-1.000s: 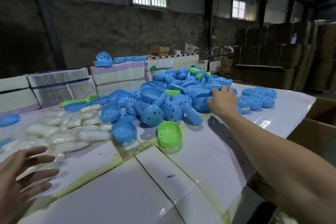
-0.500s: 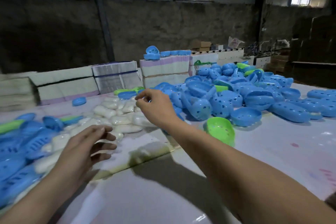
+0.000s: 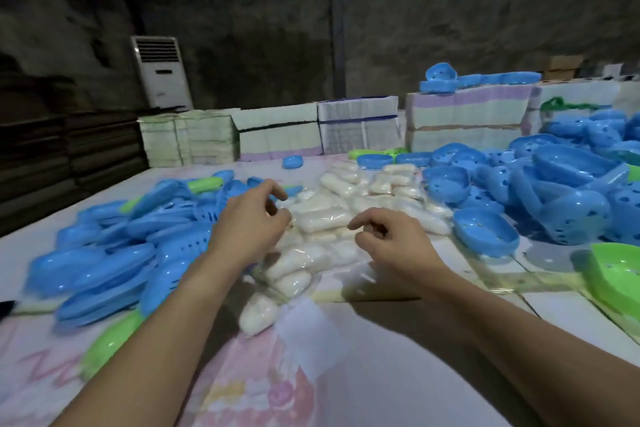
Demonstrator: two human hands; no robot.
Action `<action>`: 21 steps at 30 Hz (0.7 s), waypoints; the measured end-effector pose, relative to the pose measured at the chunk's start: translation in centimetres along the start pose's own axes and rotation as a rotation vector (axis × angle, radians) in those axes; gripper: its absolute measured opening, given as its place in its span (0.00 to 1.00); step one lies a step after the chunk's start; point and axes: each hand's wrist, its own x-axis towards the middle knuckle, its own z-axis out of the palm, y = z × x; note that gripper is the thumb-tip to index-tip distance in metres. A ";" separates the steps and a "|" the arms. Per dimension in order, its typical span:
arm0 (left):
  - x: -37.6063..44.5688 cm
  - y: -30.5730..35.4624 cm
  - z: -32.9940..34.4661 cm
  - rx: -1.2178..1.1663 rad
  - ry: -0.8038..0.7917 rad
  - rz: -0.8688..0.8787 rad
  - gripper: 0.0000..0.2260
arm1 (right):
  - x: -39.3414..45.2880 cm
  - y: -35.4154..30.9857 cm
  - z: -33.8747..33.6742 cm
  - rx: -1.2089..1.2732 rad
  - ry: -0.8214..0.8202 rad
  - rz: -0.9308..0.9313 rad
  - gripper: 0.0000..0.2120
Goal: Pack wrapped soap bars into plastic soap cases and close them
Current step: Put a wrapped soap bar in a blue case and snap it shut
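Both hands — left hand | right hand — over soap bars; grip unclear

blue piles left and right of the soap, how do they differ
The left blue pile holds flatter, slotted pieces lying stacked and overlapping; the right blue pile holds deeper bowl-shaped halves with round holes, tumbled at many angles. The left pile lies low, while the right one heaps higher. Both are the same blue plastic, each with a few green pieces mixed in, and both flank the wrapped soap on the table.
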 end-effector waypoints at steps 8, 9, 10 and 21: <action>2.2 -7.5 -3.0 0.527 -0.244 -0.483 0.25 | -0.4 0.0 0.5 -0.015 -0.073 0.001 0.11; 2.2 -7.8 -3.0 0.514 -0.262 -0.491 0.25 | -0.4 0.1 0.5 -0.013 -0.073 0.009 0.11; 2.1 -8.0 -3.0 0.501 -0.257 -0.494 0.26 | -0.4 0.1 0.6 -0.011 -0.073 0.017 0.11; 2.3 -5.6 -2.6 0.196 0.206 -0.120 0.09 | -0.3 -0.2 0.3 0.011 -0.057 0.036 0.11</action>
